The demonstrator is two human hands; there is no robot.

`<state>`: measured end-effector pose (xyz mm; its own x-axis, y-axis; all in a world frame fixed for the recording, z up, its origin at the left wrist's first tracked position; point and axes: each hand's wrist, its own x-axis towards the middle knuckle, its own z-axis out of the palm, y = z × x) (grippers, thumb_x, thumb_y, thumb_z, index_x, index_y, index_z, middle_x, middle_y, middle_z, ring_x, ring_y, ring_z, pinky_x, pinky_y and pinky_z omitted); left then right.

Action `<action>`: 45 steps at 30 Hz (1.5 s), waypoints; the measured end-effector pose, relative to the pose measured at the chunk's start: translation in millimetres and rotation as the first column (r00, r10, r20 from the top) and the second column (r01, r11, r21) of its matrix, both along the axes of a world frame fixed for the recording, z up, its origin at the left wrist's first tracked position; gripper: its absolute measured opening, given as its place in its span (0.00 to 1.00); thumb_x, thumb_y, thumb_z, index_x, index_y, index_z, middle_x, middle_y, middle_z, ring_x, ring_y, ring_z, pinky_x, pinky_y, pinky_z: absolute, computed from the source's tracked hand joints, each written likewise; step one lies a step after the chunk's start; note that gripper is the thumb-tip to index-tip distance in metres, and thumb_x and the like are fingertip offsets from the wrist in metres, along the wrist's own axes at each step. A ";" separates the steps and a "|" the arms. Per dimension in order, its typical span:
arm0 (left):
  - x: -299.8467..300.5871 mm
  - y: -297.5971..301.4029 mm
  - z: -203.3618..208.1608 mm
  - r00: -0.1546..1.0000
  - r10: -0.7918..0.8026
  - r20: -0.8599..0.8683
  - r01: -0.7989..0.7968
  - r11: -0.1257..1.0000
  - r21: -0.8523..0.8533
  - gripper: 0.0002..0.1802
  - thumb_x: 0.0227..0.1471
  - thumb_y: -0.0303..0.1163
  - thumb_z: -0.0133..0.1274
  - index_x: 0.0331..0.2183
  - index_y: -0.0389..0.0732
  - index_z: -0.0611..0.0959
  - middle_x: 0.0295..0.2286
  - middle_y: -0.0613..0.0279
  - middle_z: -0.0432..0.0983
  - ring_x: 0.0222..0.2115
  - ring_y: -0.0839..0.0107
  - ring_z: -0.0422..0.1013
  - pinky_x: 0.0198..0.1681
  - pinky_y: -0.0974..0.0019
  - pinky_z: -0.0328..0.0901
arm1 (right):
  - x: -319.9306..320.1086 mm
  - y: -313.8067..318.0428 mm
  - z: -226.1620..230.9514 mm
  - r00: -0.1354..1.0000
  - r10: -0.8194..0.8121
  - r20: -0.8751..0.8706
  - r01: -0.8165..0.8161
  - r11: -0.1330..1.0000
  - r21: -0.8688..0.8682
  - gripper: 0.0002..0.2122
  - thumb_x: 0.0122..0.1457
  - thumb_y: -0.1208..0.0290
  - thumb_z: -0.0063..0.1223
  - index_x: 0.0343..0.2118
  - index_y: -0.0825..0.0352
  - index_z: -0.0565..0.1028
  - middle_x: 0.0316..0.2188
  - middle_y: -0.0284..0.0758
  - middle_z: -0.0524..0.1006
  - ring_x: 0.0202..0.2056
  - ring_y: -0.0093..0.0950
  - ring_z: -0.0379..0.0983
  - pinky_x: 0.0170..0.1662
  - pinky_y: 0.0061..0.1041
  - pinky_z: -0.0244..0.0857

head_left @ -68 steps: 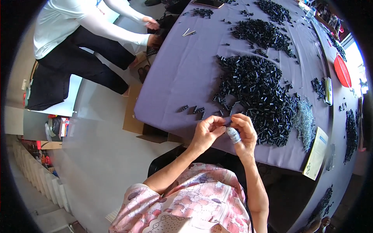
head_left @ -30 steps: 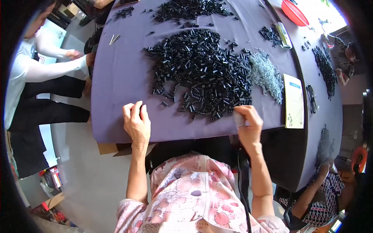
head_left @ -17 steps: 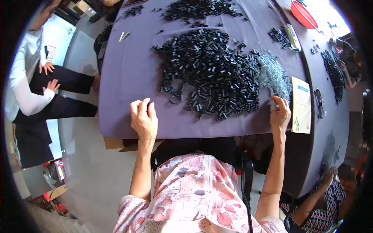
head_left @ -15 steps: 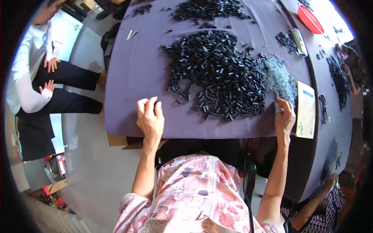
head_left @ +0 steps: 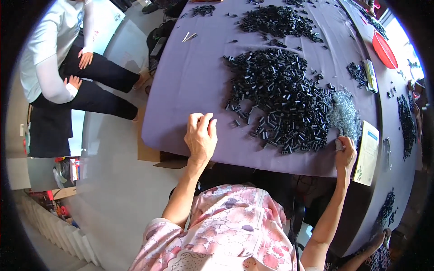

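Observation:
My left hand (head_left: 201, 137) hovers over the near left part of the purple-covered table (head_left: 181, 99), its fingers curled and pinched together. Anything between those fingertips is too small to make out. At the near end of a heap of small silvery metal pieces (head_left: 345, 113), my right hand (head_left: 346, 155) is closed with thumb and fingers together. A greyish patch shows at its thumb side; whether this is a finger covering or a held thing, I cannot tell. Between and beyond my hands spreads a large pile of short black plastic pieces (head_left: 280, 95).
Beside my right hand lies a cream-coloured booklet (head_left: 367, 153). Farther off are another black pile (head_left: 278, 21), a red basket (head_left: 384, 49) and two thin white sticks (head_left: 189, 37). A person (head_left: 54, 54) sits at the left; another person's hand (head_left: 384, 237) shows at lower right.
The whole view has swung, so the table and piles sit farther right and lower. Both my hands keep nearly the same places over the table, with fingers still closed.

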<state>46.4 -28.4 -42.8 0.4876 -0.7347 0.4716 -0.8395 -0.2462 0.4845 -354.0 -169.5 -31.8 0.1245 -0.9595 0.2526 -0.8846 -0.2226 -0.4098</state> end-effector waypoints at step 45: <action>-57.8 69.2 220.8 0.283 -0.900 -0.331 0.326 0.415 -0.849 0.10 0.49 0.24 0.53 0.37 0.43 0.77 0.25 0.63 0.65 0.19 0.73 0.58 0.15 0.71 0.55 | 18.7 3.0 -10.1 0.995 -0.101 -0.002 0.101 0.991 -0.084 0.18 0.45 0.85 0.42 0.39 0.61 0.73 0.36 0.38 0.72 0.37 0.41 0.72 0.40 0.36 0.66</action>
